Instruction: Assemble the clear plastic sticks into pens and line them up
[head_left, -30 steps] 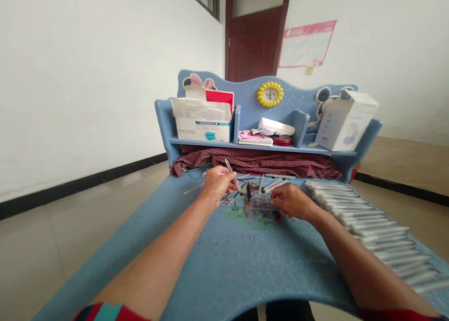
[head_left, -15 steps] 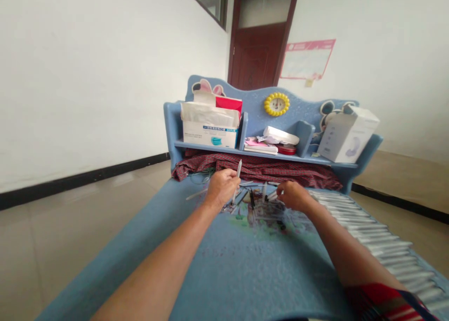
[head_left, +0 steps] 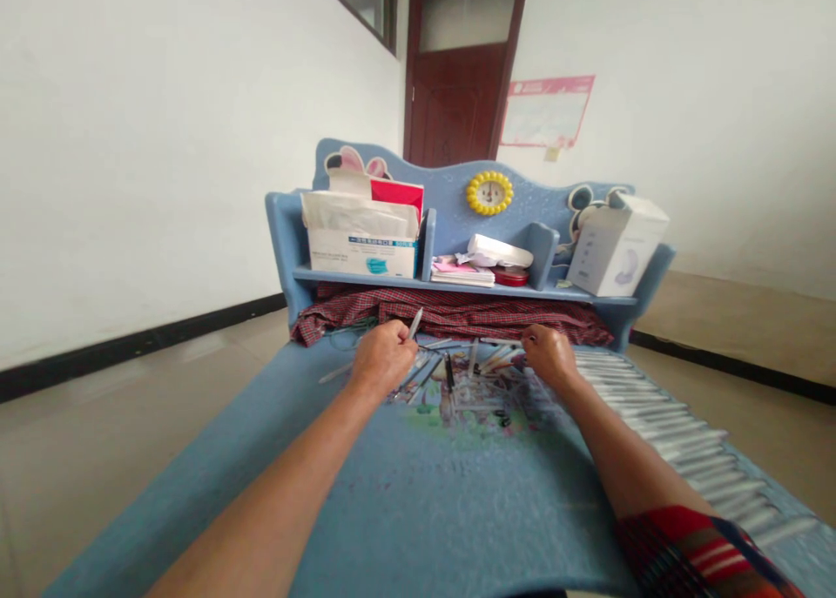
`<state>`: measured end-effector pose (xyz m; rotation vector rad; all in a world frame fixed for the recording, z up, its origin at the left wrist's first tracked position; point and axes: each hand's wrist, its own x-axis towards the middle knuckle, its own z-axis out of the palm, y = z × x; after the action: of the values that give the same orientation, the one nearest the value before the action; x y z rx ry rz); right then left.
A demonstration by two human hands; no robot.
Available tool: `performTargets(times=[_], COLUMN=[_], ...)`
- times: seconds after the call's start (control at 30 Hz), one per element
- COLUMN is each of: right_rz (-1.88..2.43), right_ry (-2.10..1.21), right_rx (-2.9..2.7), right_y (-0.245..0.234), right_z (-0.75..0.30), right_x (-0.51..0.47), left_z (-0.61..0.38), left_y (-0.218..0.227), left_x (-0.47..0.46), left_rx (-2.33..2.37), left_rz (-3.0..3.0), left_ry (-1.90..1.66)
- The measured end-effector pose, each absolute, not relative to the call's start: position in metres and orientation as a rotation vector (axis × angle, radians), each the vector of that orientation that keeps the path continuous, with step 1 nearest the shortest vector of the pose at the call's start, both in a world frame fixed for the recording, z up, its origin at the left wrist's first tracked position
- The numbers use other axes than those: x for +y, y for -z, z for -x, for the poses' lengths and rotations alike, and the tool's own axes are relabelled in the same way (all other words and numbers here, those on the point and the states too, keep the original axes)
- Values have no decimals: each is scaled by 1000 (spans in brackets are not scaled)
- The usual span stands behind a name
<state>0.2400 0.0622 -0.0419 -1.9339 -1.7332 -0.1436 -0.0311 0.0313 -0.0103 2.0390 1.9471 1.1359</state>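
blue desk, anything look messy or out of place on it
Yes: the loose pen pieces near the middle lie jumbled at odd angles, unlike the aligned row of pens at the right. Behind the pieces, the checked cloth is bunched up under the shelf.

The blue table (head_left: 457,511) bears scattered pen parts (head_left: 449,373), a row of pens (head_left: 659,424), checked cloth (head_left: 457,313).

Homelike room: child's desk (head_left: 457,502), mouse-eared cutouts (head_left: 580,199), wooden door (head_left: 454,102).

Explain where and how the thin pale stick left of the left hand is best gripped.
Probably pinch the thin pale stick mid-length, from above left: it is slim, lies flat on the table, and the left hand is near its right end.
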Motion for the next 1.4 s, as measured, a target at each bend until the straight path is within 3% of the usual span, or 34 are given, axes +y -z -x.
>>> performTargets(times=[0.27,0.83,1.23,1.4], right_rz=[1953,1873,1780,1728], right_ry=[120,133,226,247], right_rx=[-1776,-1945,-2116,-2182], right_y=[51,48,49,46], right_z=[-232,-206,-188,-180], right_x=[57,41,29,23], left_z=[48,35,18,12], left_y=[14,35,42,44], left_x=[39,30,26,26], left_rx=[2109,1951,1711,1521], left_rz=[-2120,-2425,-2281,-1882], left_ry=[-823,-467,-612,-752])
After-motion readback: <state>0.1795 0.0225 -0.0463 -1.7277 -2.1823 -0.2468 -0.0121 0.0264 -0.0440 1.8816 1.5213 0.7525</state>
